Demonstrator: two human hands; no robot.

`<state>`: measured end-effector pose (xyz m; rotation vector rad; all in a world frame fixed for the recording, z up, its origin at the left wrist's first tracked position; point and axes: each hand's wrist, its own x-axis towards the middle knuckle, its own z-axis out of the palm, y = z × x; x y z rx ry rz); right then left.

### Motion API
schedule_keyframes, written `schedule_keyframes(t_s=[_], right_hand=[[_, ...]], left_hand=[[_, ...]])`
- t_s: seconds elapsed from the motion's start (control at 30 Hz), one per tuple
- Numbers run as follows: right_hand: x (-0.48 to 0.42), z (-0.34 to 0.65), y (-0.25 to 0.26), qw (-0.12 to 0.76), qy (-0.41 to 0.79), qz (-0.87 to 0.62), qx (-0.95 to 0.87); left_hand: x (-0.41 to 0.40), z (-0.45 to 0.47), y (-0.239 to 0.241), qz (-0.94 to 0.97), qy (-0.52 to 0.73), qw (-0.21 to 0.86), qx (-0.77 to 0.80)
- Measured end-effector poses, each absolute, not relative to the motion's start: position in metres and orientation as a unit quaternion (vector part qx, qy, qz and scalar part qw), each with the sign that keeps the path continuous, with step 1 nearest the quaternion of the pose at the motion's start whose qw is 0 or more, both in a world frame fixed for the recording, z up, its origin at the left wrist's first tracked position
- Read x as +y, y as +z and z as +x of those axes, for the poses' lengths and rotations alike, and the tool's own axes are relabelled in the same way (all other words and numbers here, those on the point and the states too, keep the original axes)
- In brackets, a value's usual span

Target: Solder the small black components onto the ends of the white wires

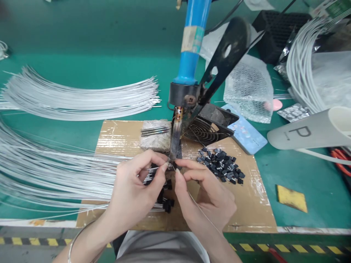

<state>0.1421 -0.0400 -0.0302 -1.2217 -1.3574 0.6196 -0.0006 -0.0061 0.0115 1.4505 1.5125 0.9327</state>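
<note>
My left hand is closed around a bundle of thin white wires whose ends carry small black components. It pinches one wire end up against the tip of the soldering iron. My right hand pinches a thin strand of solder wire and brings its end to the same tip. The iron has a blue handle and hangs tip-down in a black stand. Both hands meet just under the tip, over a sheet of cardboard.
A pile of loose black components lies right of the hands. A sponge block and a small fan sit behind. More white wires fan across the green mat at left. A white tube, bubble wrap and coiled cable lie at right.
</note>
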Motion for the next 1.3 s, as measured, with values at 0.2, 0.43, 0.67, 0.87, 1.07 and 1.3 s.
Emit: schedule_keyframes(t_s=[0.2,0.43,0.67,0.87,1.07,1.3], right_hand=[[-0.0398,0.1424,-0.0313,0.578,0.268,-0.518,-0.571],[-0.0387,0.1424,-0.0303,0.573,0.255,-0.516,-0.583],[-0.0384,0.1418,-0.0297,0.579,0.246,-0.514,-0.583],[-0.0397,0.1423,-0.0301,0.584,0.249,-0.509,-0.581],[-0.0392,0.1420,-0.0322,0.580,0.250,-0.515,-0.580],[-0.0384,0.1412,-0.0315,0.582,0.244,-0.514,-0.581]], left_hand=[[-0.0055,-0.0006,0.0112,0.579,0.357,0.412,0.606],[-0.0068,-0.0004,0.0104,0.573,0.373,0.415,0.600],[-0.0072,-0.0023,0.0076,0.575,0.379,0.412,0.597],[-0.0081,-0.0023,0.0091,0.575,0.381,0.414,0.594],[-0.0080,-0.0031,0.0080,0.576,0.372,0.417,0.597],[-0.0101,-0.0042,0.0085,0.579,0.378,0.413,0.592]])
